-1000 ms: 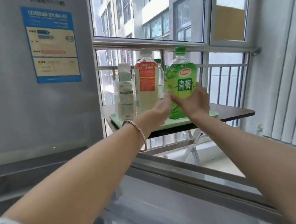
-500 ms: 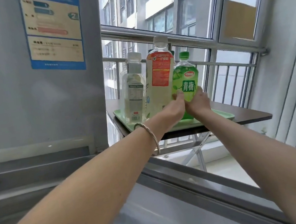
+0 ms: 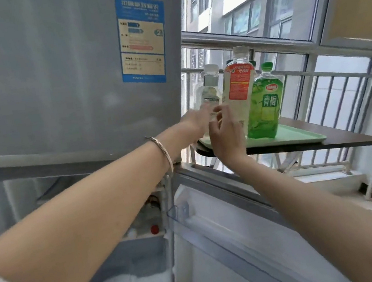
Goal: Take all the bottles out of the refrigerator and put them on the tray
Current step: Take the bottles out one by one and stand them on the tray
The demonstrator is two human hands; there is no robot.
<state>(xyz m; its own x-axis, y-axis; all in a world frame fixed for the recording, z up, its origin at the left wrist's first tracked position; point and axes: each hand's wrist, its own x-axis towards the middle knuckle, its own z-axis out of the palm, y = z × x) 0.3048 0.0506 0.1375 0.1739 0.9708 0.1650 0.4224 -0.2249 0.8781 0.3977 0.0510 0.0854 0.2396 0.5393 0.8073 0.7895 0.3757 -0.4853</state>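
Three bottles stand on the green tray (image 3: 301, 138) at the bench's (image 3: 350, 140) near-left corner. Both hands, the left hand (image 3: 197, 120) and right hand (image 3: 225, 134), hover spread and empty beside the tall orange-labelled bottle (image 3: 239, 91). Go back steadily to the open refrigerator (image 3: 60, 75) (a red-capped bottle (image 3: 154, 228) seems to remain inside).

a dark table (image 3: 341, 140) carries a green tray (image 3: 301, 138) holding three upright bottles (image 3: 239, 88).

Both arms reach forward; left hand (image 3: 197, 120) flat, right hand (image 3: 226, 134) raised with fingers spread, both empty.
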